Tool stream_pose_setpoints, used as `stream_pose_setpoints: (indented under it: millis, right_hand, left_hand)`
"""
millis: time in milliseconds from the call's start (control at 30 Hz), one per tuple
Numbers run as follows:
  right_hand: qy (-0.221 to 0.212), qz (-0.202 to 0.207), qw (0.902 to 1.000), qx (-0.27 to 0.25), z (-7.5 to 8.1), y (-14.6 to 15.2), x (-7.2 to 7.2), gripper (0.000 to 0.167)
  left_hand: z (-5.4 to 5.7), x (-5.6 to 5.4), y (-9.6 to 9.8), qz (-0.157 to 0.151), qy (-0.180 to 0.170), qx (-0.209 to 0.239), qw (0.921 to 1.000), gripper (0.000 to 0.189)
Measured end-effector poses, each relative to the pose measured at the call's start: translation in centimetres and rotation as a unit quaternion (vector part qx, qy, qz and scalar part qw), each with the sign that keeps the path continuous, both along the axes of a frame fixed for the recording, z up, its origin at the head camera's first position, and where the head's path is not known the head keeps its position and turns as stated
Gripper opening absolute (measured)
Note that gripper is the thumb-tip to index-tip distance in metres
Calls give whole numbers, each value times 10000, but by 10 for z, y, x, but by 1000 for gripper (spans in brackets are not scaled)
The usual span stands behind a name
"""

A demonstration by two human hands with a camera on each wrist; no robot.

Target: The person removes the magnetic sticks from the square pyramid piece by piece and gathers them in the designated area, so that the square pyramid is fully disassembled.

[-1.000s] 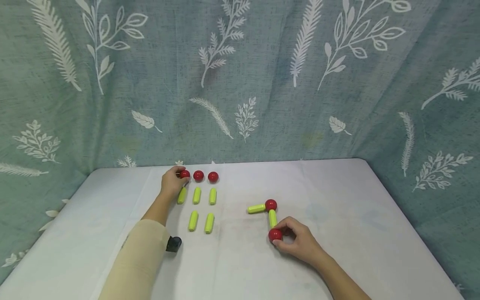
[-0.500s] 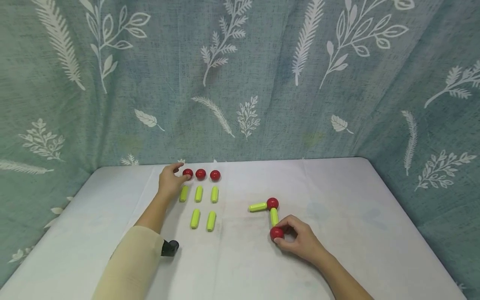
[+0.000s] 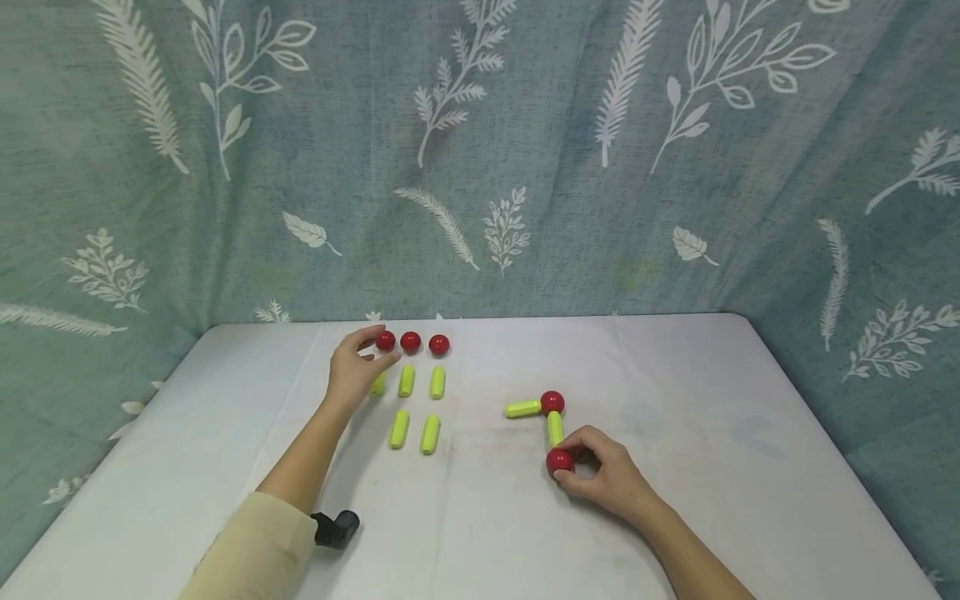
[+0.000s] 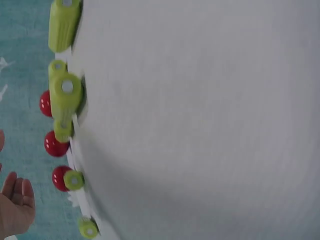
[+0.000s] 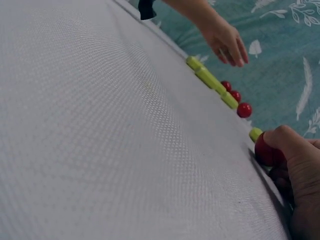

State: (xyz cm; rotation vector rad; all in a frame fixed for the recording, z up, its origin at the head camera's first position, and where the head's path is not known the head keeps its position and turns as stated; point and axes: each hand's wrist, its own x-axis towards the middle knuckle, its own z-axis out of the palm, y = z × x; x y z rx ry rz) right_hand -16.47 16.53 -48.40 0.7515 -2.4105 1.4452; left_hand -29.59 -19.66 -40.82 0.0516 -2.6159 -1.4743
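My right hand (image 3: 607,475) pinches a red ball (image 3: 558,462) between thumb and fingers. That ball sits at the near end of a yellow-green rod (image 3: 555,428). At the rod's far end is a second red ball (image 3: 552,402), with another yellow-green rod (image 3: 522,409) reaching left from it. My left hand (image 3: 354,371) hovers beside the leftmost ball (image 3: 386,340) of a row of red balls, thumb and fingers apart. In the right wrist view the left hand (image 5: 227,44) hangs above the table with nothing in its fingers.
Two more red balls (image 3: 410,342) stand at the back. Several loose yellow-green rods (image 3: 431,434) lie in two rows before them; metal discs show in their ends in the left wrist view. A patterned curtain (image 3: 480,167) backs the white table (image 3: 675,375). A black device is on the left wrist.
My left hand has drawn off the leftmost red ball and lifted toward me, leaving the ball in its row. My right hand keeps its pinch. The head view has shifted slightly.
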Motion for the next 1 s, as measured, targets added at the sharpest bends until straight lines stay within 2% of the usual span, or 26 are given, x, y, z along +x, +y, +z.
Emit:
stream_pose_setpoints:
  millis: [167, 367, 500, 567, 767, 1000]
  right_hand:
    - [24, -11, 10000, -49, 0, 0, 1, 32]
    - [37, -53, 10000, 0, 1, -1, 2, 33]
    - [-35, -167, 9998, 94, 3, -3, 2, 33]
    - [-6, -179, 9998, 98, 7, -5, 4, 33]
    - [122, -100, 9999, 67, 35, -12, 15, 30]
    - [114, -94, 9999, 62, 36, -12, 16, 30]
  left_hand:
    - [0, 14, 19, -149, -10, 144, 9998, 56]
    - [1, 33, 47, -535, 7, 421, 9977, 57]
    - [-2, 43, 67, -665, -116, 498, 9965, 57]
    - [-5, 46, 76, -709, -193, 594, 9955, 56]
    - [-19, 49, 104, -882, -283, 1026, 9904, 54]
    - [-26, 58, 141, -1385, -369, 609, 9878, 52]
